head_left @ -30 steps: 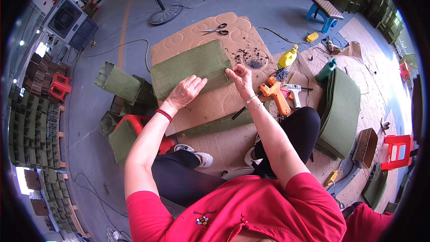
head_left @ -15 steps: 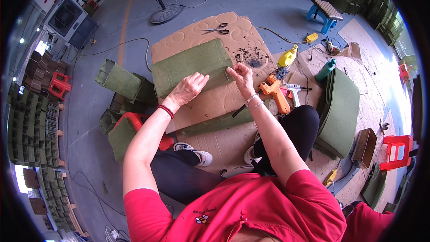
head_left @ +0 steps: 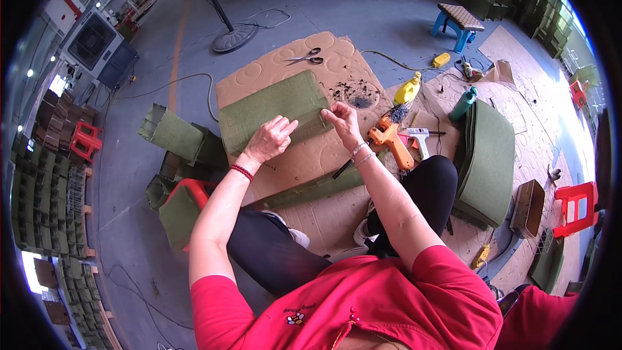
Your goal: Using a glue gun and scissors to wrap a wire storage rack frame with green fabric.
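Still working at the green felt piece [head_left: 272,102]

It is lying on cardboard [head_left: 249,75], right hand [head_left: 345,123] pinching its right corner, left hand [head_left: 269,139] curling at the near side, hold unclear. Neither is changing place; work is continuing there.

- Scissors [head_left: 308,58] are laid near the far edge of the cardboard sheet [head_left: 259,68].
- Black scraps [head_left: 360,101] are scattered by the sheet's right edge.
- A yellow bottle [head_left: 407,91] is placed just beyond that edge.
- A round fan base [head_left: 234,37] is set on the floor [head_left: 150,100], past the far left corner.
- A blue-legged stool [head_left: 460,18] is stood well beyond the far right corner.
- A red stool [head_left: 85,140] is placed far off to the left.
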The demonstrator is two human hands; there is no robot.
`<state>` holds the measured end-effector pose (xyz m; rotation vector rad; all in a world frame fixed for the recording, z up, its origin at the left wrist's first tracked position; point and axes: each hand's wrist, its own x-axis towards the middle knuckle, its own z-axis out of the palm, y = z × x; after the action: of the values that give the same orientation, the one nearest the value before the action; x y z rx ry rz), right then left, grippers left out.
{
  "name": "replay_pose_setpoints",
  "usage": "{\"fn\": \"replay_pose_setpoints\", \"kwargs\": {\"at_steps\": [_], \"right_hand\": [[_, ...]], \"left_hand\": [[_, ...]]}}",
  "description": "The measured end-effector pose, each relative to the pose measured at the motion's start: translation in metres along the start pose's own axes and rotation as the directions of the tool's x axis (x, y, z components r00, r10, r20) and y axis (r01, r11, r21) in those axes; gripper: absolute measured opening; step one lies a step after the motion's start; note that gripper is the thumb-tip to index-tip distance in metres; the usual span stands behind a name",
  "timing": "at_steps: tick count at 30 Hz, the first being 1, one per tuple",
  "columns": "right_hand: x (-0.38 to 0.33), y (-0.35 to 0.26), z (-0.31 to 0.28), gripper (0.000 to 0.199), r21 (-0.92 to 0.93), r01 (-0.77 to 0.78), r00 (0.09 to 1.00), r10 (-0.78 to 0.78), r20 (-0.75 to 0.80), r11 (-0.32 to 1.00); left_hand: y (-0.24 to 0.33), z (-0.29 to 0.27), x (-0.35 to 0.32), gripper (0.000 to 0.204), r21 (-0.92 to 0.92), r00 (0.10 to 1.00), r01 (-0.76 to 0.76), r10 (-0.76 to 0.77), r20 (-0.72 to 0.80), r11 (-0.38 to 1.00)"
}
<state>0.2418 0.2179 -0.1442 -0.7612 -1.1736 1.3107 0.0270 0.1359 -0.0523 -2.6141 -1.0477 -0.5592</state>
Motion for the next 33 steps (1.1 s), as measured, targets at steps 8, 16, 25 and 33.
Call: {"fn": "replay_pose_setpoints", "kwargs": {"at_steps": [8, 16, 25, 33], "right_hand": [[-0.004, -0.008, 0.002, 0.02, -0.007, -0.046, 0.998, 0.046, 0.031, 0.999], [-0.006, -0.01, 0.002, 0.019, 0.025, -0.073, 0.997, 0.073, -0.01, 0.997], [-0.009, -0.011, 0.008, 0.018, 0.051, -0.056, 0.998, 0.057, -0.033, 0.997], [-0.009, -0.006, 0.007, 0.015, 0.137, -0.016, 0.999, 0.021, -0.035, 0.99]], "left_hand": [[-0.002, 0.011, 0.01, 0.01, -0.25, 0.957, 0.153, -0.207, -0.203, 0.956], [0.002, 0.008, 0.01, 0.029, -0.058, 0.982, 0.121, -0.128, -0.139, 0.991], [-0.005, 0.021, 0.0, 0.022, 0.027, 0.984, -0.002, 0.006, -0.176, 1.0], [-0.005, 0.019, 0.0, 0.025, -0.008, 0.984, -0.024, 0.022, -0.175, 1.0]]}}
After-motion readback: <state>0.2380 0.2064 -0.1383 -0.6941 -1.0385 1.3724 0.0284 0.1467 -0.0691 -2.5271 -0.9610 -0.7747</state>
